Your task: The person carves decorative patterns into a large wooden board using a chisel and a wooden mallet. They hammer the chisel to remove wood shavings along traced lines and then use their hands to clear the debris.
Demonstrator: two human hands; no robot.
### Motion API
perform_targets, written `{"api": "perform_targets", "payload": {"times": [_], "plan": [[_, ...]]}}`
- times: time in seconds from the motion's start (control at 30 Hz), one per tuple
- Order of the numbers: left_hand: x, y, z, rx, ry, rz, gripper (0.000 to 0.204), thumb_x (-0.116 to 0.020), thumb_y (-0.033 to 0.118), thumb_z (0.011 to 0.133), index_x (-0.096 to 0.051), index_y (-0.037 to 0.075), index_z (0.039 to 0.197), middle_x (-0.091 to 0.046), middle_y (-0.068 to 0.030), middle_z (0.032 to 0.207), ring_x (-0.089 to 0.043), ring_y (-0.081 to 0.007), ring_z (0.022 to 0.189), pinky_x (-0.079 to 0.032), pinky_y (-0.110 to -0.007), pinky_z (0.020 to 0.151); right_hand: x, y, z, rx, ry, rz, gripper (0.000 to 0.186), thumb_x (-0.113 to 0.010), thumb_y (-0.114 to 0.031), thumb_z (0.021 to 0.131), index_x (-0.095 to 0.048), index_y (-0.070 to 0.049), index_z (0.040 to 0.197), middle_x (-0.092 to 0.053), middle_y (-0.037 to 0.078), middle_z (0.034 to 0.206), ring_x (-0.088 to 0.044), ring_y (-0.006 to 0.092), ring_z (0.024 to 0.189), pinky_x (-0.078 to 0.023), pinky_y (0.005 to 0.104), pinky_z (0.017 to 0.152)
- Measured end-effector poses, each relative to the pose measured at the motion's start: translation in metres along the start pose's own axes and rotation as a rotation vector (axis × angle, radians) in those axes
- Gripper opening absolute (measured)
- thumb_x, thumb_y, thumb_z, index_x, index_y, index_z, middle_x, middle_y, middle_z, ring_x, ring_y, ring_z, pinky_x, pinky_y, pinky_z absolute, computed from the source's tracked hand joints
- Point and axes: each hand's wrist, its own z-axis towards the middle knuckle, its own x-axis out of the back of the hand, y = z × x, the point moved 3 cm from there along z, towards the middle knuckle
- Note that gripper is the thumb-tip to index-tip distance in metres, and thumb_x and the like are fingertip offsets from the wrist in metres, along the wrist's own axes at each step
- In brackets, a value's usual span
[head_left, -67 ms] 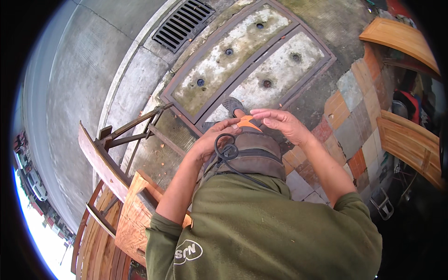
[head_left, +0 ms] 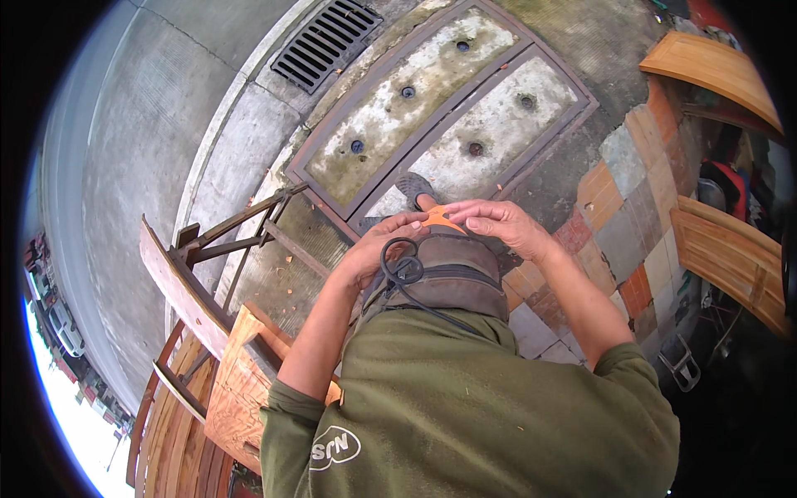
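Right hand [head_left: 513, 228], grip unclear, has drawn in to the orange curved piece [head_left: 437, 221] pinched by left hand [head_left: 370, 253]: both now at it.

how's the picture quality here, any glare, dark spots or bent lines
Head view: fisheye bending curves the rusty metal-framed concrete cover; head view, lower left: the white sky is washed out; head view, lower right: darkness hides detail below the brown wooden panel; head view, centre: the small orange piece shows too small for fine detail.
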Motion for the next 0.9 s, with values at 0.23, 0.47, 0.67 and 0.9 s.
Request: {"api": "perform_targets", "payload": {"times": [0.23,0.47,0.67,0.9], "plan": [[0.001,0.012,-0.009,-0.012,0.027,0.074,0.052,-0.072,0.033,0.11,-0.062,0.004,0.152,-0.075,-0.0066,0.134,-0.068,-0.0117,0.126,-0.052,-0.028,0.105,-0.01,0.0,-0.006,-0.137,0.042,0.023,0.048,-0.078,-0.019,0.106,-0.068,-0.004,0.15,-0.074,0.006,0.135,-0.066,0.012,0.123,-0.051,0.03,0.109],[0.005,0.016,0.001,-0.024,0.032,0.087,0.051,-0.074,0.027,0.109,-0.061,0.006,0.154,-0.076,-0.0034,0.131,-0.07,-0.0082,0.117,-0.053,-0.024,0.099,-0.008,-0.011,0.009,-0.302,-0.019,0.132,0.051,-0.081,-0.014,0.101,-0.066,-0.004,0.149,-0.075,0.004,0.128,-0.068,0.011,0.118,-0.05,0.0294,0.11],[0.004,0.01,0.006,-0.008,0.029,0.035,0.051,-0.074,0.027,0.109,-0.061,0.008,0.154,-0.075,-0.0014,0.127,-0.068,-0.0067,0.114,-0.054,-0.022,0.096,0.002,-0.003,0.015,-0.352,-0.004,0.229,0.051,-0.08,-0.008,0.099,-0.065,-0.005,0.149,-0.074,0.006,0.132,-0.069,0.0122,0.119,-0.05,0.0298,0.11],[0.005,0.008,0.005,-0.002,0.02,-0.011,0.05,-0.074,0.028,0.109,-0.061,0.006,0.153,-0.075,-0.0023,0.125,-0.071,-0.0083,0.111,-0.057,-0.024,0.094,0.001,-0.009,0.021,-0.332,-0.082,0.267,0.058,-0.082,-0.007,0.097,-0.062,-0.003,0.151,-0.074,0.008,0.131,-0.069,0.0131,0.118,-0.051,0.0293,0.108]]}}
